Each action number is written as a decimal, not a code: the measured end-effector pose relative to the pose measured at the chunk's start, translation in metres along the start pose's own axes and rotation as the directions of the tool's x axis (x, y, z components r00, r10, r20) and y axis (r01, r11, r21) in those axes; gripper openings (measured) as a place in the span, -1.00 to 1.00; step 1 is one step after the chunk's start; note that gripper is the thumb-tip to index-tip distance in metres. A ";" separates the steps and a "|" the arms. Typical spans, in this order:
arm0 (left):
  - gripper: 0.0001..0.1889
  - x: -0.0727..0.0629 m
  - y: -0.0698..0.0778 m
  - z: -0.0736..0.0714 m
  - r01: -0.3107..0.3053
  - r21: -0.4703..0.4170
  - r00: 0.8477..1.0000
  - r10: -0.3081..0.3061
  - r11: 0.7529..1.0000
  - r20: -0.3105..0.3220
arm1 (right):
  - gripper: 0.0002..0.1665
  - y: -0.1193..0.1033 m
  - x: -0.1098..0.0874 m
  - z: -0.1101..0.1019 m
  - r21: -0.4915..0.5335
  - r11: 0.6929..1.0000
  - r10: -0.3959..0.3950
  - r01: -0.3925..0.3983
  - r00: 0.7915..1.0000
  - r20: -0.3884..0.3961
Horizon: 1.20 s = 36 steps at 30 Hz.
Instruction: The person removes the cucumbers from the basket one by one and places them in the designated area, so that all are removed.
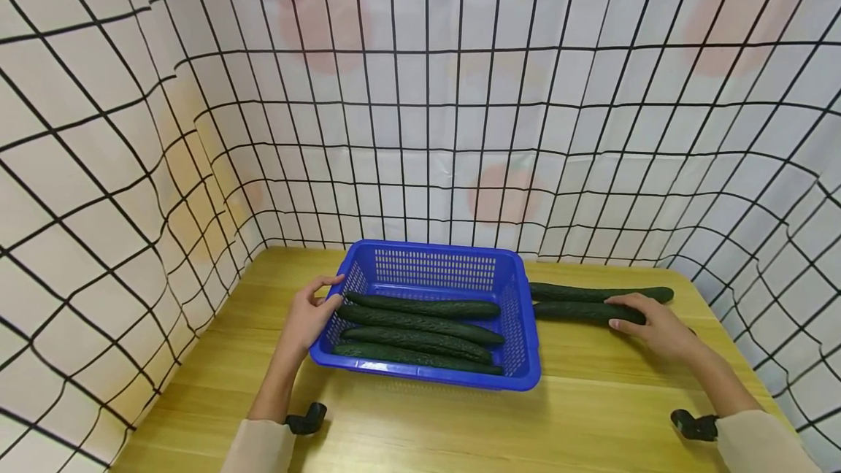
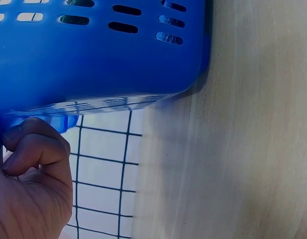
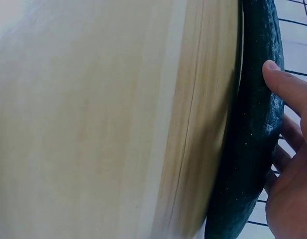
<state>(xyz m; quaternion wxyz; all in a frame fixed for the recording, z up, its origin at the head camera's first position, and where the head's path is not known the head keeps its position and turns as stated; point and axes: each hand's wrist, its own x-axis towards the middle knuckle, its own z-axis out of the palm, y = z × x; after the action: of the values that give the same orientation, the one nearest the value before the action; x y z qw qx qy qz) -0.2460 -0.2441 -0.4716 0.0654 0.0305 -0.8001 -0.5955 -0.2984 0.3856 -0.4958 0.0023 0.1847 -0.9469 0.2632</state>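
My left hand (image 1: 310, 316) grips the left rim of a blue plastic basket (image 1: 420, 378); the left wrist view shows its fingers curled at the basket's edge. Several long dark green cucumbers (image 1: 420, 339) lie side by side in the basket. To the right of the basket, my right hand (image 1: 657, 323) holds the right end of a cucumber (image 1: 571, 311) on the table, with thumb on the near side and fingers over the far side. Just behind it lies another cucumber (image 1: 591, 293). In the right wrist view the held cucumber (image 3: 253, 134) runs along the hand.
The basket stands on a wooden table (image 1: 407, 429). White sheeting with a black grid (image 1: 427, 115) rises at the back and both sides, close behind the basket and the loose cucumbers. A black device (image 1: 306, 419) sits on the left wrist, another (image 1: 694, 425) on the right.
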 end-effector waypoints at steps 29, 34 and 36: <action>-0.56 -0.001 0.003 -0.001 0.019 -0.015 1.000 -0.018 1.000 0.012 | -0.39 -0.055 0.018 -0.008 -0.004 1.000 -0.022 0.022 0.995 -0.100; -0.56 -0.002 0.003 -0.001 0.025 -0.021 1.000 -0.024 0.999 0.019 | -0.42 -0.084 0.029 -0.009 0.026 0.998 -0.060 0.063 0.991 -0.122; -0.55 -0.001 0.003 -0.001 0.030 -0.022 0.999 -0.030 0.999 0.024 | -0.43 -0.094 0.033 -0.009 0.028 0.997 -0.070 0.075 0.989 -0.130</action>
<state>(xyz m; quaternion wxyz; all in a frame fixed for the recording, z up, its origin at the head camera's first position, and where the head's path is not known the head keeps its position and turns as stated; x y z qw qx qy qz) -0.2445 -0.2438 -0.4683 0.0473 0.0346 -0.7935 -0.6057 -0.2969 0.3037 -0.4376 0.0702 0.2016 -0.9329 0.2900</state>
